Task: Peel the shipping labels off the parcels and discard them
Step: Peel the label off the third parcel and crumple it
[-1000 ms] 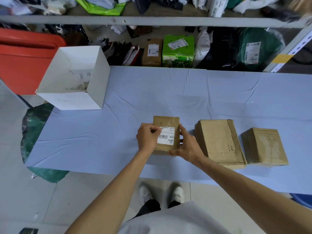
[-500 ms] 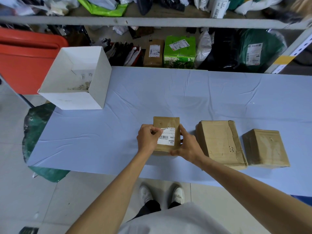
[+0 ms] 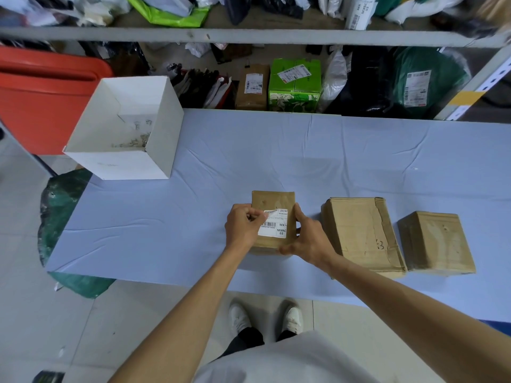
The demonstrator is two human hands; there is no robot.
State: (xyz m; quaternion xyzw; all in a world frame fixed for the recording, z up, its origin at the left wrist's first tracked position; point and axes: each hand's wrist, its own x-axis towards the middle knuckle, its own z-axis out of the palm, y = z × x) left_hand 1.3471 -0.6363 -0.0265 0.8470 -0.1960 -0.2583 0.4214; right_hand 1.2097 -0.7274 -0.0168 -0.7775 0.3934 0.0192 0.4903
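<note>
- Label [image 3: 273,223]: white, with a barcode and printed "MXRC 03", stuck on the top face of the small parcel [image 3: 272,200]. Its far-left corner was lifted off the cardboard; the rest lay flat.
- Left hand [image 3: 243,228]: fingers curled, thumb and fingertips pinching the lifted corner of the label.
- Right hand [image 3: 309,239]: clamped on the right side of the small parcel, thumb at its near edge, steadying it.
- Small parcel: brown cardboard, sitting on the table [image 3: 193,217] close to the near edge, about mid-width.
- Middle parcel [image 3: 359,233]: larger, dented, just right of the right hand, apart from the small parcel.
- Right parcel [image 3: 435,241]: beside the middle parcel, a narrow gap between them.
- White box [image 3: 124,128]: open-topped, at the table's far-left corner, scraps in the bottom.
- Shelf [image 3: 249,34]: beyond the far edge, crowded with bags and labelled parcels.
</note>
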